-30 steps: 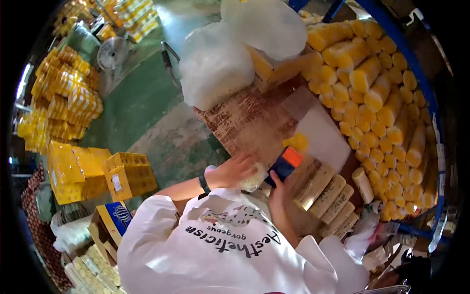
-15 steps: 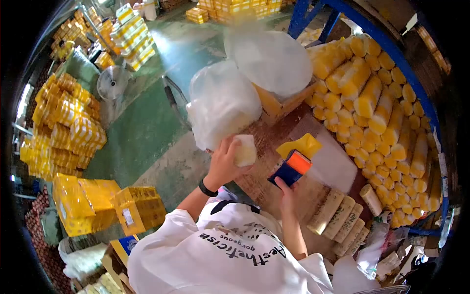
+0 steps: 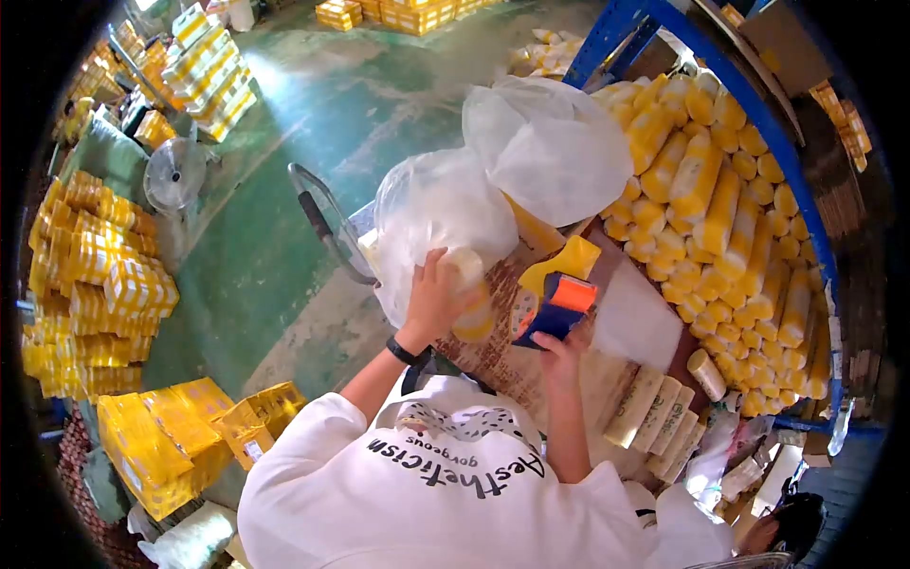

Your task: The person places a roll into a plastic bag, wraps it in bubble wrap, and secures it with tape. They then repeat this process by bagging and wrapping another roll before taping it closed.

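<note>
My left hand [image 3: 436, 299] is at the near side of a clear plastic bag [image 3: 441, 204] of white goods. Its fingers and thumb curve around a white-and-yellow wrapped roll [image 3: 477, 321], which is partly hidden by the hand and blurred. My right hand [image 3: 562, 353] grips a tape dispenser [image 3: 559, 308], dark blue with an orange side. A yellow flap [image 3: 561, 266] stands up behind the dispenser, over the worn brown tabletop [image 3: 521, 379]. A second filled clear bag [image 3: 550, 147] leans behind the first.
Yellow-and-white rolls [image 3: 720, 209] are stacked inside a blue metal rack [image 3: 810, 190] at right. Several pale wrapped rolls [image 3: 654, 417] lie at the table's right. A cart handle [image 3: 322, 223] rises left of the bags. Yellow cartons [image 3: 161, 441] stand at lower left, near a fan [image 3: 175, 175].
The view has shifted. My left hand has moved in against the bag with the white-and-yellow roll, now lower beside the hand. My right hand still holds the tape dispenser, slightly turned.
</note>
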### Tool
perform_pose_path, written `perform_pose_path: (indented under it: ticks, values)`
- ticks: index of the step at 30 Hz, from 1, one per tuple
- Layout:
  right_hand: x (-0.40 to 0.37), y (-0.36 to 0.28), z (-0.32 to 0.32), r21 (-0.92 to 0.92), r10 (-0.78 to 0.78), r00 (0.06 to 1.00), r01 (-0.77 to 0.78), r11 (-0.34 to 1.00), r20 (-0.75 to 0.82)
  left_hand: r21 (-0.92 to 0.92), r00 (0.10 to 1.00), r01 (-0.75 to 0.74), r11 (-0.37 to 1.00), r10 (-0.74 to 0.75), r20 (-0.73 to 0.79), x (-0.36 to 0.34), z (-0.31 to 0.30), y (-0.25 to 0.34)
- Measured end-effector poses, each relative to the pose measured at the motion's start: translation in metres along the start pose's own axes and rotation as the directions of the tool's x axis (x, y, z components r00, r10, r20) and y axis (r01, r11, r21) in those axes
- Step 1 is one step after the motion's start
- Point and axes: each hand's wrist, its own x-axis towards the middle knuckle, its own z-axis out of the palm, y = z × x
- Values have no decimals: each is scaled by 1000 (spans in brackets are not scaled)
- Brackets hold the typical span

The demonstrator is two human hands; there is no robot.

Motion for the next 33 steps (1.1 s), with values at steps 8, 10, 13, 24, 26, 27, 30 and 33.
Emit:
perform_pose_path:
  ticks: [8,10,13,24,26,27,30,33]
  values:
    - [-20,-5,-30,24,47,881,-66,998,472,-698,696,711,84,-225,682,-20,-35,70]
    - [-31,-12,-50,-320,44,872,131,938,488,-555,552,829,-68,-57,832,-36,-34,79]
    - [-38,-27,-59,57,417,832,-467,882,365,-383,400,911,-149,107,910,-50,-39,106]
    - [-42,-47,-59,-357,-157,343,931,-75,926,-356,380,872,335,-6,925,-32,-50,71]
    - [-49,-43,-55,-410,-196,389,908,-81,900,-434,497,784,443,-31,867,-25,-59,64]
    - [-51,-40,-52,-460,-222,441,887,-37,870,-513,591,716,474,-20,807,-20,-66,64]
    - [-58,-22,-52,-635,-214,672,740,223,709,-619,768,545,565,-42,639,11,-80,43]
    - [-65,-8,-35,-604,48,910,235,761,413,-596,753,580,556,-86,653,45,-70,18]
